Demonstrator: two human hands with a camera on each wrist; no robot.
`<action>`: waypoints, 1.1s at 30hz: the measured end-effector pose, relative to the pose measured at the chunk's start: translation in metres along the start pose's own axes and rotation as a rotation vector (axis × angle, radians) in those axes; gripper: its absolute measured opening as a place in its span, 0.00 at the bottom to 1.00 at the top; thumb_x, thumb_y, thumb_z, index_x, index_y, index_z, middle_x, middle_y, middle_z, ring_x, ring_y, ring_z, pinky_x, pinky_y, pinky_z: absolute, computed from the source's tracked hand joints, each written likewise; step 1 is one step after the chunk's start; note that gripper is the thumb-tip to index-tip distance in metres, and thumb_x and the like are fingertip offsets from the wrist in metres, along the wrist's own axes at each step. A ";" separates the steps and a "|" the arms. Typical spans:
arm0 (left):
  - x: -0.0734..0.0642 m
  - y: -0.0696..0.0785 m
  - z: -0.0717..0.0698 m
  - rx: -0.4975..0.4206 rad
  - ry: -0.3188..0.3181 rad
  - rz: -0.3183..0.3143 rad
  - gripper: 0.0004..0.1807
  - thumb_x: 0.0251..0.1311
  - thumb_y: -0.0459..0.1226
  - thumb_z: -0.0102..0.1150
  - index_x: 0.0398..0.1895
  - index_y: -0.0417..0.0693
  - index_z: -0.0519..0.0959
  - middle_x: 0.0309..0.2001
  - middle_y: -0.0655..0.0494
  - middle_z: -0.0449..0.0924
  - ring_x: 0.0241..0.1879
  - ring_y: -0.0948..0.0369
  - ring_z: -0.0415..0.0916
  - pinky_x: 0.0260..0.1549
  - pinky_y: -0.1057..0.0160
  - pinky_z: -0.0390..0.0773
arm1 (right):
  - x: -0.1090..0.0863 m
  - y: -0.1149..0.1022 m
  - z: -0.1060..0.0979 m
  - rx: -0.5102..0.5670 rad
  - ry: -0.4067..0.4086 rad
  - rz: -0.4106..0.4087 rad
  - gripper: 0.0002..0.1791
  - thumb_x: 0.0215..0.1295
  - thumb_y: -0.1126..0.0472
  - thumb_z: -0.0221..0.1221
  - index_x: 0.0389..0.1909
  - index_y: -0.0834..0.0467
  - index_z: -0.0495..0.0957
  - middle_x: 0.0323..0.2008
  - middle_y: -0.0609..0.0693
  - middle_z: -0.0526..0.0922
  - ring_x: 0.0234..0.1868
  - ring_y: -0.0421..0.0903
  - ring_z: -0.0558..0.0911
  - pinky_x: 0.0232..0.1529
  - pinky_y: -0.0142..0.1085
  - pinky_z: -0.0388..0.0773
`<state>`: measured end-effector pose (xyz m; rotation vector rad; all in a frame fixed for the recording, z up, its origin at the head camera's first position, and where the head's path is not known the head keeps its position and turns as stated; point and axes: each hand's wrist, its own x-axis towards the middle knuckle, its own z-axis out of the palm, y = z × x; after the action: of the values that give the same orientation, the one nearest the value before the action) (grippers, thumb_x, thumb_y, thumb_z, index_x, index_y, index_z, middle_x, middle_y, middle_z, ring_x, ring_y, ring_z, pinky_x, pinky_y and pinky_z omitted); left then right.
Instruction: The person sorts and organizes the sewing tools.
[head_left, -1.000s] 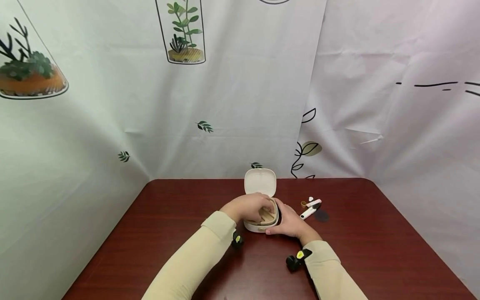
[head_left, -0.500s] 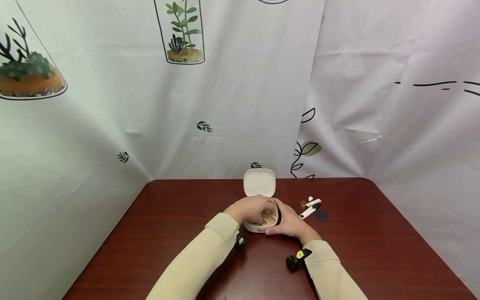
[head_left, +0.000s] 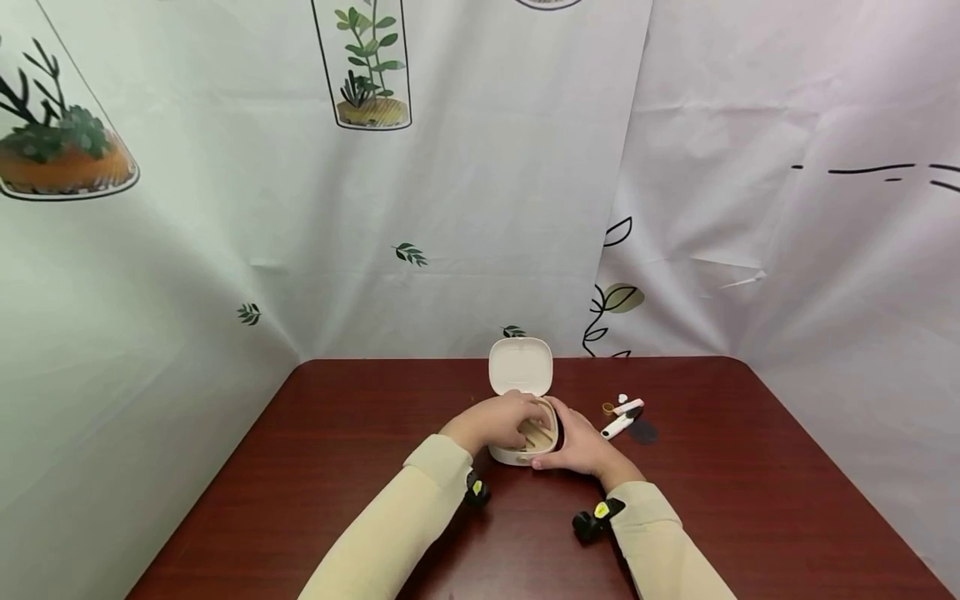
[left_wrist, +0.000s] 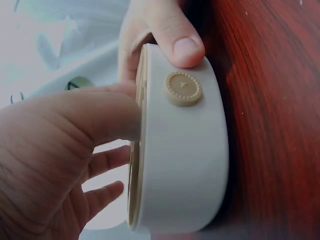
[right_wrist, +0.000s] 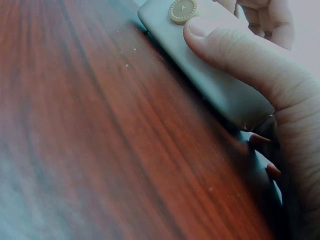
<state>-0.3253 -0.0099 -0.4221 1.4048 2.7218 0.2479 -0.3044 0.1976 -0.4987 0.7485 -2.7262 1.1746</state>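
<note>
A small white box [head_left: 512, 457] with a beige inside stands on the table, its lid [head_left: 521, 367] raised at the back. A round beige clasp [left_wrist: 183, 86] sits on its front wall. My left hand [head_left: 497, 419] reaches into the box from the left, thumb and fingers over the rim. The thumb tip is hidden inside, so whether it pinches anything cannot be seen. My right hand [head_left: 583, 448] grips the box's right side, its thumb [right_wrist: 220, 42] pressed on the front wall beside the clasp, other fingers round the far side.
Right of the box lie a pink-and-white stick [head_left: 628, 407], a white piece with a dark end [head_left: 617, 427], a gold-coloured ring [head_left: 607, 408], a tiny white piece [head_left: 622, 398] and a dark round disc [head_left: 643, 431]. A patterned cloth [head_left: 480, 183] hangs behind the table [head_left: 360, 417].
The beige insert's front edge appears lower in the box than a second ago. My left hand has shifted slightly; the right hand keeps its hold.
</note>
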 end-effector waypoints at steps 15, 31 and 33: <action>-0.050 -0.024 0.018 -0.484 0.224 -0.332 0.59 0.49 0.57 0.74 0.80 0.49 0.54 0.74 0.43 0.54 0.73 0.47 0.53 0.65 0.42 0.66 | 0.000 -0.002 0.002 -0.006 0.017 -0.010 0.61 0.39 0.37 0.79 0.73 0.53 0.61 0.62 0.50 0.75 0.59 0.49 0.76 0.61 0.53 0.72; -0.053 -0.029 0.054 -0.624 0.255 -0.387 0.60 0.50 0.57 0.73 0.82 0.53 0.50 0.75 0.46 0.60 0.73 0.47 0.57 0.67 0.42 0.63 | -0.001 -0.004 -0.005 0.031 -0.049 0.039 0.65 0.43 0.41 0.79 0.78 0.54 0.52 0.68 0.57 0.70 0.65 0.55 0.72 0.65 0.57 0.68; -0.054 -0.028 0.056 -0.618 0.259 -0.402 0.59 0.50 0.57 0.73 0.82 0.55 0.50 0.76 0.45 0.59 0.75 0.46 0.54 0.68 0.40 0.61 | -0.002 -0.005 -0.011 0.028 -0.052 0.033 0.65 0.45 0.42 0.78 0.79 0.55 0.50 0.68 0.58 0.70 0.66 0.56 0.72 0.65 0.58 0.67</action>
<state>-0.3092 -0.0636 -0.4824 0.6869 2.6666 1.1777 -0.3013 0.2034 -0.4884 0.7500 -2.7798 1.2197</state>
